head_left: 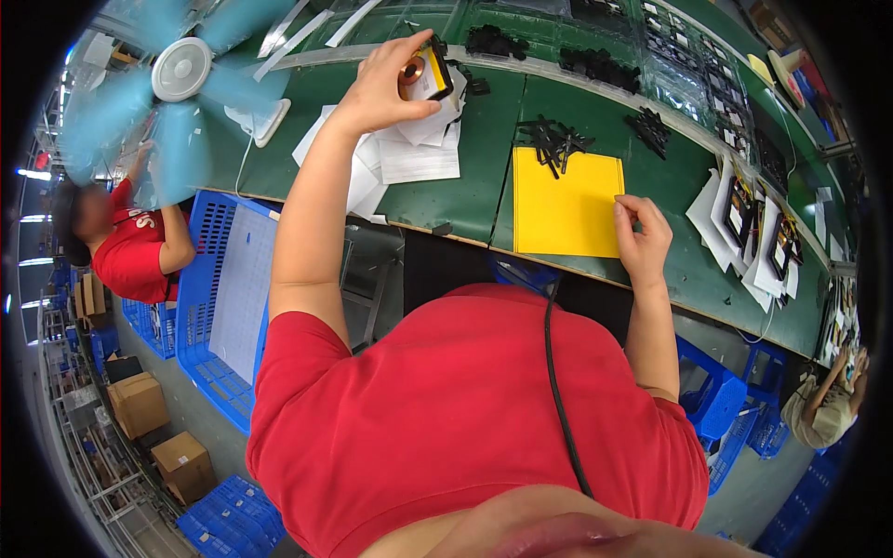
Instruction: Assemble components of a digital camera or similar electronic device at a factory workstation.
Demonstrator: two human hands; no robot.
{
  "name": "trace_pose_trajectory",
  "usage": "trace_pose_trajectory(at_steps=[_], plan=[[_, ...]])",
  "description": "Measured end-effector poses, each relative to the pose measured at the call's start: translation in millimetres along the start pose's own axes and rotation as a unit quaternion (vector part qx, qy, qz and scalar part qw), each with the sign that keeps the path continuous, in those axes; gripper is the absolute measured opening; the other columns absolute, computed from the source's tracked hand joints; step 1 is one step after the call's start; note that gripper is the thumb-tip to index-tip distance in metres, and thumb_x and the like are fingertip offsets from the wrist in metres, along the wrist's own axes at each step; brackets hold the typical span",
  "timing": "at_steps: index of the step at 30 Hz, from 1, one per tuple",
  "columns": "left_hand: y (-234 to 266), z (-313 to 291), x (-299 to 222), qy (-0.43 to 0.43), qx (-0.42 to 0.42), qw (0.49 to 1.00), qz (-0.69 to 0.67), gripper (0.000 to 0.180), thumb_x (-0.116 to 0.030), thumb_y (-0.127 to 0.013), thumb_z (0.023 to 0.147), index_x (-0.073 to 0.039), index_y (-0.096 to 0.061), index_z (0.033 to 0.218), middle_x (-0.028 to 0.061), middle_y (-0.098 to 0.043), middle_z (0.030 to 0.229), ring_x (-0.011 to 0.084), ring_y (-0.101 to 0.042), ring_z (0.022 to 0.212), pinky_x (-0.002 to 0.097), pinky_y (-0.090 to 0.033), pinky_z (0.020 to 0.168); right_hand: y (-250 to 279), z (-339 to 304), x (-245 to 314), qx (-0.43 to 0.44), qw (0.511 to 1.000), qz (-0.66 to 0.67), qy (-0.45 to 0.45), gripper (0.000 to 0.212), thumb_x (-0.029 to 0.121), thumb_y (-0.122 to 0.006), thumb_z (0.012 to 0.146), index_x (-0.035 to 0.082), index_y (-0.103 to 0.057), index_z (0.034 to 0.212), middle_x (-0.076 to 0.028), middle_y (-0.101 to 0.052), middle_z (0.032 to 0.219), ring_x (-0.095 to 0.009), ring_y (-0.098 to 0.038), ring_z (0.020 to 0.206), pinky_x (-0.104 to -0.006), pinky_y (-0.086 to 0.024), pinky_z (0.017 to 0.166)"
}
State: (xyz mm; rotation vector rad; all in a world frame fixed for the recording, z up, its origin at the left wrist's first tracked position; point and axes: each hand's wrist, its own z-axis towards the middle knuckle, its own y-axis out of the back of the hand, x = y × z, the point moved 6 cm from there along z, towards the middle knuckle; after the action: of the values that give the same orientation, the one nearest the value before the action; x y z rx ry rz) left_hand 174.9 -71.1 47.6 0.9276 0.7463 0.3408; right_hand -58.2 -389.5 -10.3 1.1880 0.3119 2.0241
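Note:
My left hand is raised over the far left of the table, thumb and fingers closed round a small black-framed electronic assembly. It has a yellow part and a round copper coil. Under it, white paper sheets lie in a loose pile. My right hand rests at the right edge of a yellow mat. Its fingers are loosely bent, with a gap between thumb and forefinger and nothing visible in them. Several short black strips lie across the mat's far edge.
More black strips lie farther right on the green table. Papers with black assemblies sit at right. A blue-bladed fan stands far left, near a blue crate. One person works at left, another at far right.

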Motion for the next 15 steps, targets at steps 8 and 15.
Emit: trace_pose_trajectory(at_steps=[8,15], plan=[[-5,-11,20,0.078,-0.032,0.86,-0.503,0.092,-0.044,-0.069,0.07,-0.012,-0.038,0.15,0.0112,-0.053,0.136,0.0217,-0.051,0.123,0.0352,-0.035,0.109,-8,-4,-4,0.0,1.0,0.009,0.01,0.006,0.0,-0.068,0.085,0.001,-0.066,0.09,-0.008,-0.061,0.071,-0.017,-0.056,0.058,-0.0269,-0.044,0.055],[8,-10,9,0.057,-0.094,0.667,-0.737,0.096,-0.066,-0.065,0.071,-0.009,-0.04,0.144,0.0275,-0.045,0.14,0.0401,-0.049,0.124,0.0485,-0.033,0.112,-9,-8,-8,0.007,1.0,0.009,-0.013,0.006,0.001,-0.068,0.085,0.001,-0.067,0.091,-0.008,-0.061,0.072,-0.016,-0.055,0.058,-0.0267,-0.044,0.054]])
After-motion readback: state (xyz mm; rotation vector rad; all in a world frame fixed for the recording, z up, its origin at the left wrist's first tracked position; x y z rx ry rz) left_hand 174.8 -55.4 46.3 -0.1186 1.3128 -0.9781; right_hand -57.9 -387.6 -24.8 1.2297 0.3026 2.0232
